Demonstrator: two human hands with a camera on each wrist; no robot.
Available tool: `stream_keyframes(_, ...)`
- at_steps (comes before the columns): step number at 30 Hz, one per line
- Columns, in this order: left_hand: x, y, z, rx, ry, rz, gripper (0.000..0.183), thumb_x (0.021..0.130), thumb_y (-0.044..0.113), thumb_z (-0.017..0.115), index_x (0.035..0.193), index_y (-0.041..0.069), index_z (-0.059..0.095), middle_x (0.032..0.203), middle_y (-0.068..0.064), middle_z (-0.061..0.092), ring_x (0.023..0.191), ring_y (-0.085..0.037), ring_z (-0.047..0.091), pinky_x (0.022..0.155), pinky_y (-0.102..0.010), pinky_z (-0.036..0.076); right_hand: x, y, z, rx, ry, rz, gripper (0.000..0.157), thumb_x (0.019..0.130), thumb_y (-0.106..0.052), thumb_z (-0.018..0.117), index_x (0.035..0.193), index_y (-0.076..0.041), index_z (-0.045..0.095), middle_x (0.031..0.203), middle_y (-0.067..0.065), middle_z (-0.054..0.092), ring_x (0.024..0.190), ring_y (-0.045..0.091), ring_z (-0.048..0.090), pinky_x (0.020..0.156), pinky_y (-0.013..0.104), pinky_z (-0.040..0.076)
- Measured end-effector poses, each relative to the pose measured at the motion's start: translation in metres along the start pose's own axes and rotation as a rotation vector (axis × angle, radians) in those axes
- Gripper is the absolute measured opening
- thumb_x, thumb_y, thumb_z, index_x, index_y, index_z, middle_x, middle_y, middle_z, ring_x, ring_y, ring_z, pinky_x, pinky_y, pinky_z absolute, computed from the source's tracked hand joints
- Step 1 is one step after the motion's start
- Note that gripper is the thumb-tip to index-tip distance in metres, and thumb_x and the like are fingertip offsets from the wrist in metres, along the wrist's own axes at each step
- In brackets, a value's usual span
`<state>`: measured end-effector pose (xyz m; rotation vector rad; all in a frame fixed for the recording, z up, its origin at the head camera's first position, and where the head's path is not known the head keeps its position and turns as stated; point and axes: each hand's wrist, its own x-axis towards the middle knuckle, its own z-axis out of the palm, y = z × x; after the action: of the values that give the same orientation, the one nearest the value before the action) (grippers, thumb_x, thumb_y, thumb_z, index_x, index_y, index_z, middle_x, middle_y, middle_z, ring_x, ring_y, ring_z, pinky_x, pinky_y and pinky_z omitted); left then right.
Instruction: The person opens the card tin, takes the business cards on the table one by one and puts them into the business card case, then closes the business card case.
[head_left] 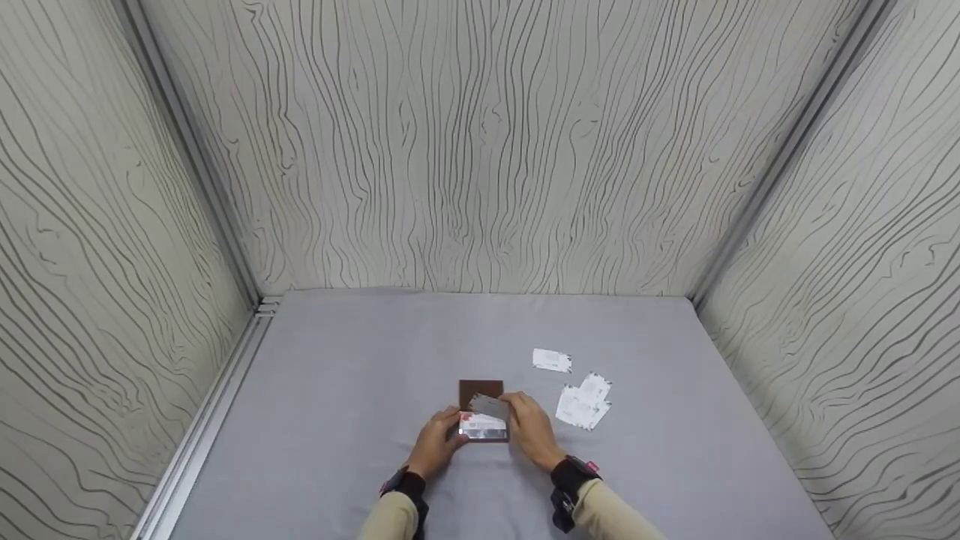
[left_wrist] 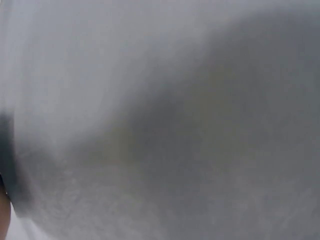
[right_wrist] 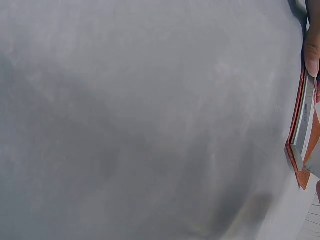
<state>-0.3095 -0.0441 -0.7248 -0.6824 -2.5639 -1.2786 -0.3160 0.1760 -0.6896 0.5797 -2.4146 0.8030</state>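
A brown card holder (head_left: 469,388) lies unfolded on the grey cloth in the head view. White cards with a red corner (head_left: 474,424) show at its near half, behind a shiny clear strip. My left hand (head_left: 436,444) grips the holder's left edge, thumb at the near corner. With its fingertips, my right hand (head_left: 529,426) pinches a grey card (head_left: 489,406), slanted over the holder's middle. The right wrist view catches the holder's edge (right_wrist: 297,110) and a left-hand thumb (right_wrist: 312,55) at its right border. Mostly cloth fills the left wrist view.
To the right of the hands lies an overlapping group of white cards (head_left: 577,409). One separate white card (head_left: 552,360) is farther back. Patterned panels (head_left: 480,150) enclose the back and sides of the cloth-covered table (head_left: 337,375), and a metal rail (head_left: 206,420) runs along the left.
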Motion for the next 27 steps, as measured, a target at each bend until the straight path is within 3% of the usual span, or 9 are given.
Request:
stream_keyframes(9, -0.0003, -0.0034, 0.0020, 0.006, 0.011, 0.024, 0.042, 0.086, 0.007, 0.074, 0.121, -0.014, 0.062, 0.129, -0.028, 0.059, 0.123, -0.046, 0.053, 0.103, -0.056, 0.041, -0.0001, -0.0008, 0.0050, 0.043, 0.008, -0.039, 0.022, 0.087, 0.009, 0.065, 0.103, -0.004, 0.071, 0.095, 0.006, 0.070, 0.086, 0.023, 0.068, 0.077, 0.037, 0.059)
stream_keyframes(16, -0.0015, -0.0080, 0.0048, 0.027, 0.065, 0.103, 0.039, 0.085, 0.006, 0.074, 0.116, -0.016, 0.063, 0.123, -0.030, 0.060, 0.116, -0.047, 0.056, 0.099, -0.054, 0.045, -0.0012, -0.0018, 0.0055, 0.034, -0.028, -0.028, 0.024, 0.084, 0.011, 0.066, 0.102, -0.004, 0.072, 0.088, 0.004, 0.067, 0.081, 0.021, 0.066, 0.074, 0.037, 0.058)
stream_keyframes(21, -0.0009, -0.0063, 0.0042, 0.004, 0.016, 0.025, 0.042, 0.086, 0.007, 0.073, 0.120, -0.014, 0.062, 0.129, -0.028, 0.059, 0.122, -0.046, 0.053, 0.103, -0.057, 0.041, -0.0027, -0.0012, 0.0073, 0.027, -0.038, -0.055, 0.025, 0.083, 0.011, 0.065, 0.101, -0.004, 0.072, 0.089, 0.005, 0.066, 0.080, 0.023, 0.065, 0.073, 0.038, 0.057)
stream_keyframes(27, 0.0002, -0.0052, 0.0022, 0.026, -0.001, 0.027, 0.044, 0.086, 0.011, 0.074, 0.121, -0.013, 0.063, 0.129, -0.027, 0.059, 0.122, -0.045, 0.054, 0.104, -0.055, 0.042, -0.0031, -0.0018, 0.0091, 0.010, -0.050, -0.068, 0.029, 0.081, 0.012, 0.065, 0.102, -0.005, 0.074, 0.093, 0.006, 0.067, 0.085, 0.024, 0.065, 0.077, 0.038, 0.057)
